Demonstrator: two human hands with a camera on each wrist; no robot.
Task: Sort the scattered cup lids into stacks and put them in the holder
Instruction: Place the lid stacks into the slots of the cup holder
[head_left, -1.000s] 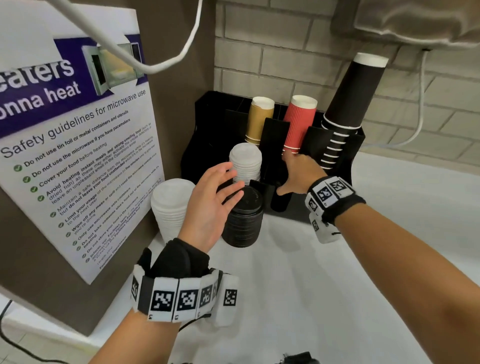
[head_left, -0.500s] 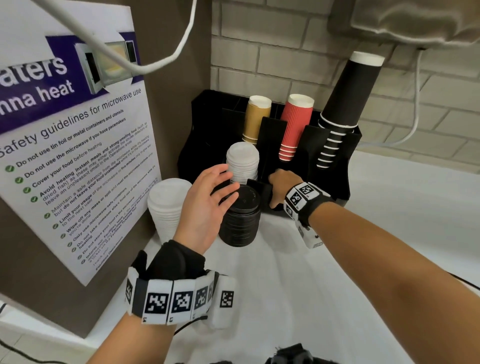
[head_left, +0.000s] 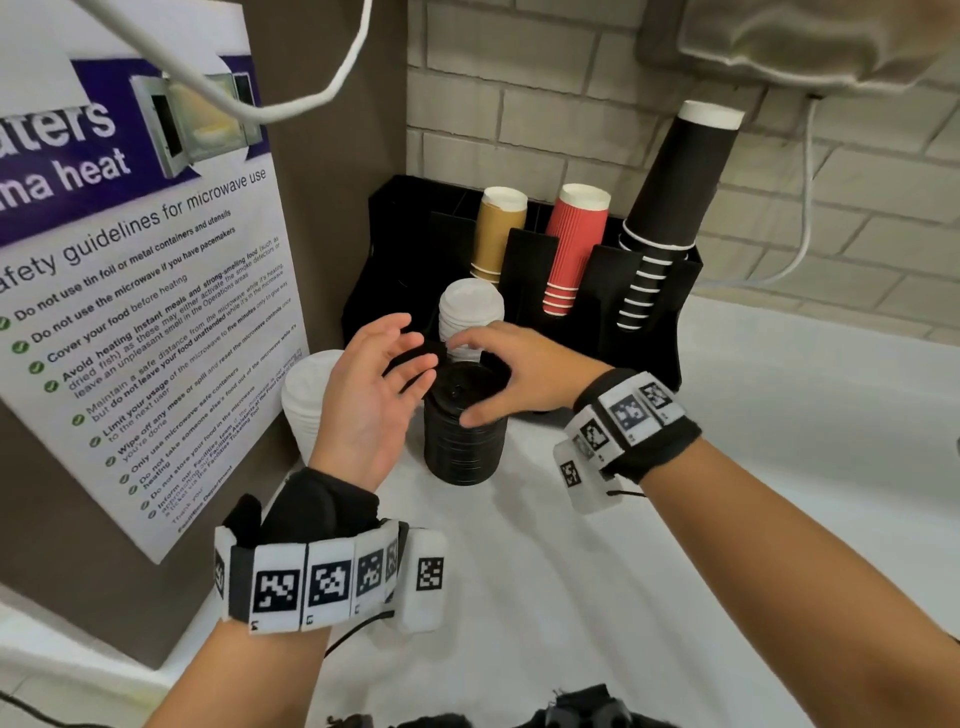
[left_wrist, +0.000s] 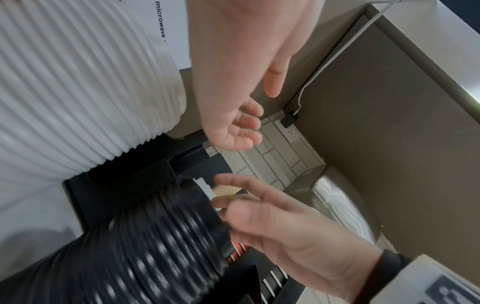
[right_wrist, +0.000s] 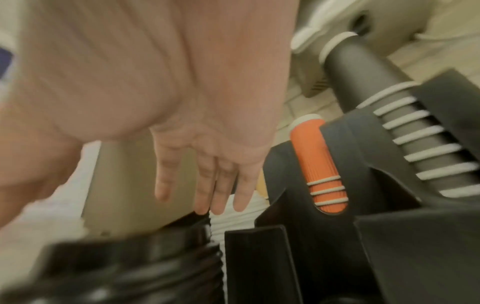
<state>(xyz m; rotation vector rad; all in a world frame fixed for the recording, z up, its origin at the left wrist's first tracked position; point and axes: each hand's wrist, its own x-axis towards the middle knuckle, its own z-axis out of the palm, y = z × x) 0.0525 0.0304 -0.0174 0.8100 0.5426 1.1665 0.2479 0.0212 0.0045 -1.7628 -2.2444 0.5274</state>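
A person's left hand (head_left: 371, 395) and right hand (head_left: 511, 376) flank a stack of black lids (head_left: 464, 431) standing on a white desk (head_left: 675, 545), just in front of a black holder (head_left: 644, 332). The left grip is spread, fingers straight beside the stack's top. The right hand arches over the top lid with thumb at its near edge and fingers loosely extended; whether it actually touches or clasps the lids cannot be told, as the right wrist view is blurred. A stack of white lids (head_left: 470, 317) sits in a front slot of the holder, its base hidden behind the hands. A second white stack (head_left: 306, 400) stands at left, partly covered by the left hand. Tan cups (head_left: 498, 228), red cups (head_left: 574, 244) and black cups (head_left: 670, 208) stand upside down in the rear slots. A microwave safety poster (head_left: 130, 291) is cut off at the left edge.
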